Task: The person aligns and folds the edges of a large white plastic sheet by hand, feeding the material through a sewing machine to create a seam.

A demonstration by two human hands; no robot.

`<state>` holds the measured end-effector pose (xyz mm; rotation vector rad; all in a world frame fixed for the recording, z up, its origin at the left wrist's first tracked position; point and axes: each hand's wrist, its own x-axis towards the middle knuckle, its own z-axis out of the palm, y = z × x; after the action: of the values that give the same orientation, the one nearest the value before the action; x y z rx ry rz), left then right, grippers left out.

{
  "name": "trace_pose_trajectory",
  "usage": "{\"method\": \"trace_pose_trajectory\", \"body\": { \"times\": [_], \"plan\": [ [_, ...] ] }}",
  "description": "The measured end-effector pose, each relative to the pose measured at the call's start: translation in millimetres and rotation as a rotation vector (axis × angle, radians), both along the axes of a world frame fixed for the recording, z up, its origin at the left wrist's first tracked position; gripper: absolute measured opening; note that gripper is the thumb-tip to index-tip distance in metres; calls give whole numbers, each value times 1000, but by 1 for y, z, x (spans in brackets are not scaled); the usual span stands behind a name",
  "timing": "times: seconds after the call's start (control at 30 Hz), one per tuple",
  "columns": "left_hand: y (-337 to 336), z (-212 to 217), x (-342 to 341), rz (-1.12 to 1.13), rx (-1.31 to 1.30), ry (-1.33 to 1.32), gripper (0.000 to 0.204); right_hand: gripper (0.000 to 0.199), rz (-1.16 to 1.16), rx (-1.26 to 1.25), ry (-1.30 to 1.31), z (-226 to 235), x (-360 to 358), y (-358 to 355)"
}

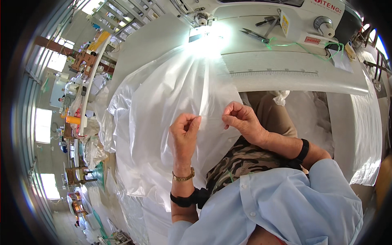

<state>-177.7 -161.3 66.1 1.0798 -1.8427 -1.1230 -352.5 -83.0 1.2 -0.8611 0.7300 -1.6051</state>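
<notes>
A wide sheet of thin, glossy white fabric [155,94] hangs toward me, its folds gathering under the lit needle area of a white sewing machine [298,24]. My left hand [183,132] is over the fabric with thumb and curled forefinger pressed together. A short gap to its right, my right hand [244,122] holds a similar pinch near the fabric's right part. A faint line, possibly thread, shows between the fingertips. What either pinch holds is too small to make out.
Dark-bladed snips [255,36] and loose green thread [302,45] lie on the machine bed beside another dark tool. A ruler scale [273,73] runs along the table's near edge. More white sheeting [359,134] hangs at right. Cluttered work tables stand far left.
</notes>
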Motion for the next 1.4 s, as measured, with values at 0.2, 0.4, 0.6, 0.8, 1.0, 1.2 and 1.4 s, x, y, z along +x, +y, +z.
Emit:
{"method": "trace_pose_trajectory", "body": {
  "times": [0.2, 0.4, 0.6, 0.8, 1.0, 1.2, 1.4],
  "plan": [
    [-2, -27, 8, -50, 12, -55, 21, 7, 21, 132, 17, -13, 2, 1],
    [9, -21, 3, -41, 149, 168, 12, 9, 42, 240, -82, -17, 8, 0],
    [13, -19, 0, 0, 306, 346, 12, 10, 3, 384, 232, -3, 9, -2],
    [11, -20, 5, -74, 397, 316, 12, 13, -459, -292, 1032, 33, 6, 6],
    [17, -18, -16, 15, 287, 238, 18, 25, -286, 196, 1096, 17, 17, 6],
    [13, -32, -8, -57, 111, 14, 17, 13, -304, 49, 946, 4, 10, 13],
    [15, -25, -11, -157, 85, 43, 13, 5, -114, 33, 663, 23, 11, 11]
  ]
}}
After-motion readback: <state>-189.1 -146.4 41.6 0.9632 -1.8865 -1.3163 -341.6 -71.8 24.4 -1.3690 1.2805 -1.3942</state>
